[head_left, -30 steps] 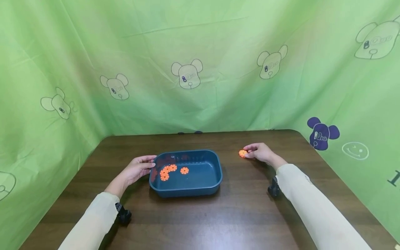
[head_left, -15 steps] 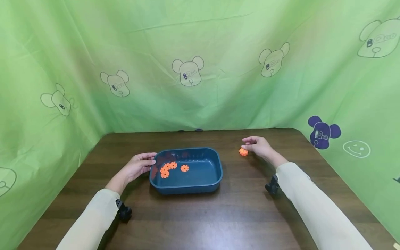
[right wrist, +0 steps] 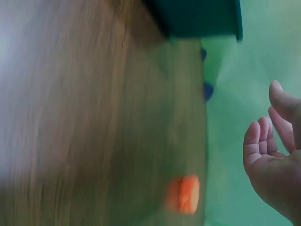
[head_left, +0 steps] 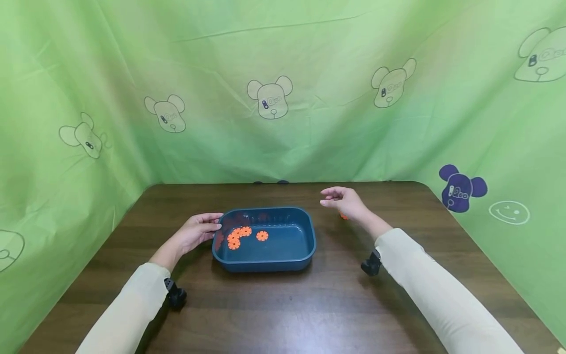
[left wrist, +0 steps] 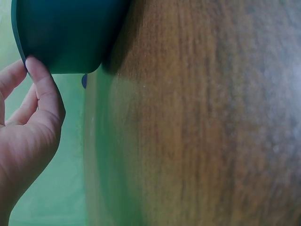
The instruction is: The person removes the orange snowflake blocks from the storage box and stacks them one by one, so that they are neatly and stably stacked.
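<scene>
A dark blue rectangular plastic basin (head_left: 265,266) stands on the table, with several orange notched flower-shaped discs (head_left: 262,236) lying inside, most of them grouped toward its left end. My left hand (head_left: 194,232) pinches the basin's left rim between thumb and fingers; the left wrist view shows the thumb (left wrist: 41,77) against the outer wall. To the basin's right, my right hand (head_left: 347,201) is raised over the table, holding nothing, its fingers loosely bent. Beneath it sits a short stack of orange discs (right wrist: 189,194), mostly covered by the hand in the head view.
The brown wood-grain table (head_left: 283,305) reaches back to a green cloth (head_left: 212,157) printed with bear heads, which also hangs along both sides. Each wrist carries a small black camera (head_left: 176,295).
My right hand has let go of the orange discs, leaving them on the table, and has lifted and moved left toward the basin. The left hand keeps its hold on the rim.
</scene>
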A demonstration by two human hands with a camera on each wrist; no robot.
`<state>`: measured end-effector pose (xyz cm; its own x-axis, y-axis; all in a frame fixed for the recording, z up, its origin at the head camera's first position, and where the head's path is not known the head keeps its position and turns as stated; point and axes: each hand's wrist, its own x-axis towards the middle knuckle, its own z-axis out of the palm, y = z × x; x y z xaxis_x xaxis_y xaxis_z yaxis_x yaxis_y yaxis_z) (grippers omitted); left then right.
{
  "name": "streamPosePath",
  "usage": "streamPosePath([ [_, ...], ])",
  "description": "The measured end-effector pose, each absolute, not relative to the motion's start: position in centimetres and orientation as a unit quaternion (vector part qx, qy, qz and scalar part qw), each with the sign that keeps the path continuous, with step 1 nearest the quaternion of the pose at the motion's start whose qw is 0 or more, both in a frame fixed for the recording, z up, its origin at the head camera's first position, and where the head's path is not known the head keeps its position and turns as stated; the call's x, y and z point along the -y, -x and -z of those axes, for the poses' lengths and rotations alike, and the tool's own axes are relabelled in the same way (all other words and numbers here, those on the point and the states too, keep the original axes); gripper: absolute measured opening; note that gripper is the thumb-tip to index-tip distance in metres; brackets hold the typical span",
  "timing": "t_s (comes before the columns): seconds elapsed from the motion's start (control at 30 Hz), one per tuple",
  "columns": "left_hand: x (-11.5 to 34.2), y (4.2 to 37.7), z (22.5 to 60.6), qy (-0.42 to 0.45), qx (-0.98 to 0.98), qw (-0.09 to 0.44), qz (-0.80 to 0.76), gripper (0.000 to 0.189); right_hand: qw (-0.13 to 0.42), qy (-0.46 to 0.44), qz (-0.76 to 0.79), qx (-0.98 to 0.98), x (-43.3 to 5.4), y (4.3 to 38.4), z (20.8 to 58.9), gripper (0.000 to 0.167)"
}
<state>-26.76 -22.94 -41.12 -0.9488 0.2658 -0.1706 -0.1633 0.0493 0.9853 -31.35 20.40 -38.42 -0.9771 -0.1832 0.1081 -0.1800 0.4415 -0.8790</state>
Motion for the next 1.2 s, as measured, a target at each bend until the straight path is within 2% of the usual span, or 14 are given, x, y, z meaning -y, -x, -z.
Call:
streamPosePath([
  [0.5,23.0,27.2,40.9,-0.03,-0.716,0.153,-0.681,0.05,0.023,0.179,0.526,-0.831,-12.5,29.8,37.0,0.034],
  [0.8,23.0,27.1,41.0,-0.029,-0.709,0.156,-0.687,0.05,0.074,0.199,0.484,-0.849,-8.7,29.1,37.7,0.035],
  [1.2,23.0,27.0,40.8,-0.024,-0.701,0.156,-0.696,0.049,0.127,0.228,0.426,-0.866,-6.0,29.0,38.6,0.031],
])
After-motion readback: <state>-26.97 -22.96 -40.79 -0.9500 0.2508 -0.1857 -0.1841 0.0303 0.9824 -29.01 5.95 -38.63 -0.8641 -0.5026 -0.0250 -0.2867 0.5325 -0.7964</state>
